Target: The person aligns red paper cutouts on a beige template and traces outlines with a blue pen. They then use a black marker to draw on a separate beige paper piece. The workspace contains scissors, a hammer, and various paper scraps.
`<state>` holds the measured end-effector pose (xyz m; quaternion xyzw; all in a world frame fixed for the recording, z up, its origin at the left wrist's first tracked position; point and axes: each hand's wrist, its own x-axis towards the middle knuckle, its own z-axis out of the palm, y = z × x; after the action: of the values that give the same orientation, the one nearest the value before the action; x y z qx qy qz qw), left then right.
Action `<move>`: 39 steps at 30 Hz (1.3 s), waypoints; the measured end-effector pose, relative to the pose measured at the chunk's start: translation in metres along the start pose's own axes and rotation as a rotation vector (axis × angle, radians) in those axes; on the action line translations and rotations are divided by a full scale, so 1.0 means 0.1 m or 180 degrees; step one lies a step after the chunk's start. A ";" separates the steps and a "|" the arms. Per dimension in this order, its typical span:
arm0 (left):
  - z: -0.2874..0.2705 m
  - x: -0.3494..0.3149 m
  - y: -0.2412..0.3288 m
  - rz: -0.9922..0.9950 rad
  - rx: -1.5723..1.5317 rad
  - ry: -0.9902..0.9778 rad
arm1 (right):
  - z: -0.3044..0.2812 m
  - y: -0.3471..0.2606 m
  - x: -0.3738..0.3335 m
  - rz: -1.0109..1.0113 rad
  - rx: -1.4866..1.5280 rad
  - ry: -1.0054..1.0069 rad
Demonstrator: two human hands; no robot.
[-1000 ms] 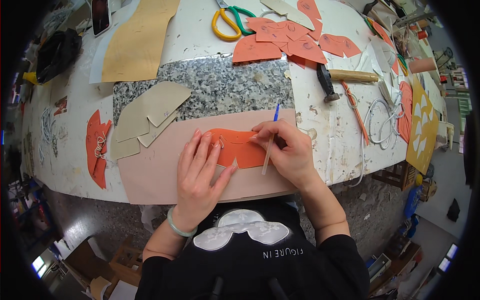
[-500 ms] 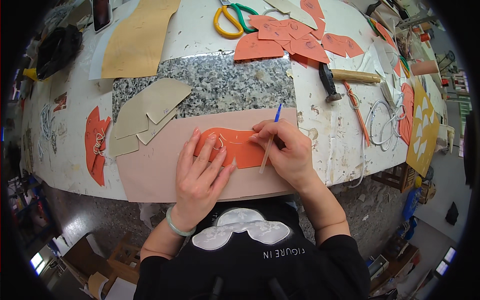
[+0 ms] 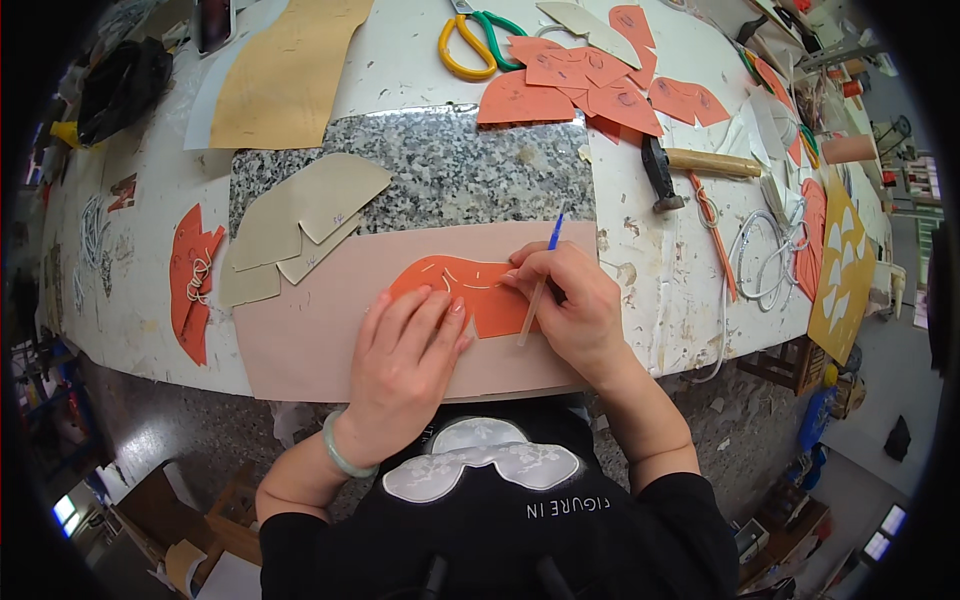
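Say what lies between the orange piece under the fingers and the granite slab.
A strip of pink sheet, in the head view, separates the orange piece from the granite slab.

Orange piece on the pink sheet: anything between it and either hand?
Nothing visible blocks either. The left hand rests its fingers on the orange piece; the right hand is at its right part. The pen it holds slants over that end, leaving its fingertips clear.

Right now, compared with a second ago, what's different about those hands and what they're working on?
The left hand has slid back toward the person, uncovering more of the left end of the orange piece. Nothing was visibly picked up or let go: the right hand still holds the blue-ended pen over the piece's right side.
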<state>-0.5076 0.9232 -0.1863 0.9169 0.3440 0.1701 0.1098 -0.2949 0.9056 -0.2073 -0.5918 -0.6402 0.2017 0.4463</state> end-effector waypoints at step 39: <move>-0.07 -0.04 0.05 0.0740 0.0155 -0.0909 | 0.22 -0.16 0.45 -0.0711 0.0217 -0.1547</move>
<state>-0.5097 0.9173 -0.1790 0.9677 0.2206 0.0415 0.1150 -0.3174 0.9507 -0.1914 -0.4364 -0.7828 0.3087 0.3187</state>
